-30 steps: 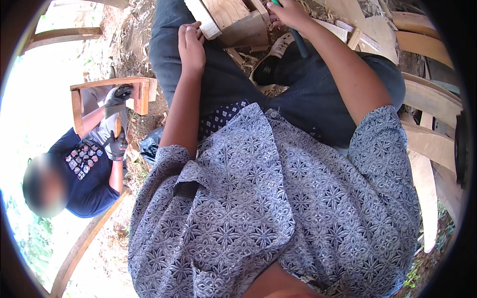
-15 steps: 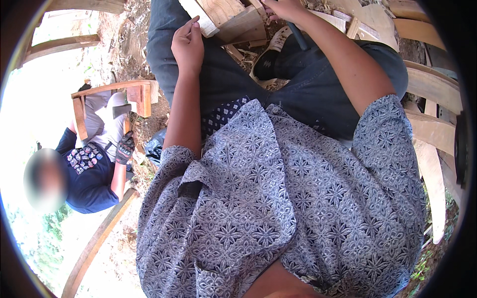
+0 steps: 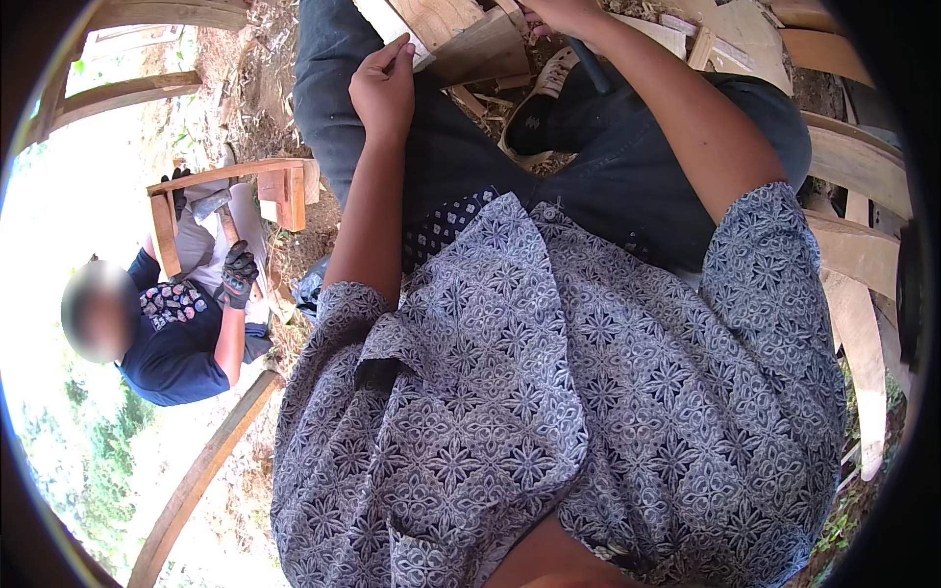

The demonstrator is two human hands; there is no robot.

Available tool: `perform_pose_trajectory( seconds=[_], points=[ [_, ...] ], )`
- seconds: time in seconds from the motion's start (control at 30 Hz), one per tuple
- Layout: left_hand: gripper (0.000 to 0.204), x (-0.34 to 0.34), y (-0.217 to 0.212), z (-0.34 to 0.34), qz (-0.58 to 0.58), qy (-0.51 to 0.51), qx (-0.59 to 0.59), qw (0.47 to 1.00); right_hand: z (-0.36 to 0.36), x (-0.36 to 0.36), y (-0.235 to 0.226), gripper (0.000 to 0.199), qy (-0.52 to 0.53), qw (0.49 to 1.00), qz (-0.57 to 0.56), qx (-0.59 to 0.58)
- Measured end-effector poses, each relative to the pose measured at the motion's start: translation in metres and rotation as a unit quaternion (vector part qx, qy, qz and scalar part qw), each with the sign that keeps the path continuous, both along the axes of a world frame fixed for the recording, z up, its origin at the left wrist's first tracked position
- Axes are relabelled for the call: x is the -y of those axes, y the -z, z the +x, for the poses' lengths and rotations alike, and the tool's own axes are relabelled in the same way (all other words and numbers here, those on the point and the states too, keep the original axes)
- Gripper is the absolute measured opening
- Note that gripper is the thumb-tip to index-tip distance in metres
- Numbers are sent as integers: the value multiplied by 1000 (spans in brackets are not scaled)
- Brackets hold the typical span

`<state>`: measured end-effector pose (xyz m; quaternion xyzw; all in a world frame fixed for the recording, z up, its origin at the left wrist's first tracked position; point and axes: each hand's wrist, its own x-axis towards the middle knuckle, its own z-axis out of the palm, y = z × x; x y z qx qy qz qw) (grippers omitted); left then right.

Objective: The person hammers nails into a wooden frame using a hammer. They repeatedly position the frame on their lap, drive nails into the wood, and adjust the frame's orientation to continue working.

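Near the top edge, my left hand is closed, with thumb and forefinger at the corner of a pale wooden piece. The other fingers curl out of sight. My right hand is partly cut off by the top edge and closed round a tool with a dark, rod-like handle. That handle sticks out below the wrist; the tool's working end is out of view. Between my hands is a wooden block, over wood scraps between my legs.
At left, a seated co-worker with dark gloves holds a hatchet beside a curved wooden frame. Curved wooden parts are stacked at right. Offcuts lie beyond my right knee. My shoe is amid shavings.
The co-worker's hatchet and gloved hand have risen, and a second glove now shows at the frame. My hands stay in nearly the same place; the whole view has shifted slightly.
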<state>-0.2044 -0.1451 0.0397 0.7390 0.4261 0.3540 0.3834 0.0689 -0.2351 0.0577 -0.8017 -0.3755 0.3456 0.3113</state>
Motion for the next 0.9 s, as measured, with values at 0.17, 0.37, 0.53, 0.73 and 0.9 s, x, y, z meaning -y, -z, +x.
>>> perform_pose_trajectory(
  seconds=[0.17, 0.37, 0.53, 0.73, 0.9],
  points=[
    [23, 1, -2, 1, 7, -2, -5, 1000, -4, 1, -6, 30, 14, 999, -2, -45],
    [22, 2, -2, 2, 7, 0, -2, 1000, -3, 0, -6, 32, 18, 999, -11, -47],
    [21, 5, -4, 3, 10, 0, -1, 1000, -4, 0, -5, 33, 21, 999, -1, -50],
    [24, 4, -1, 3, 6, 1, 10, 1000, -5, 0, -9, 32, 20, 998, -15, -55],
    [21, 7, -4, 6, 5, -28, 12, 1000, -1, 0, 1, 32, 21, 997, 3, -69]
  ],
)
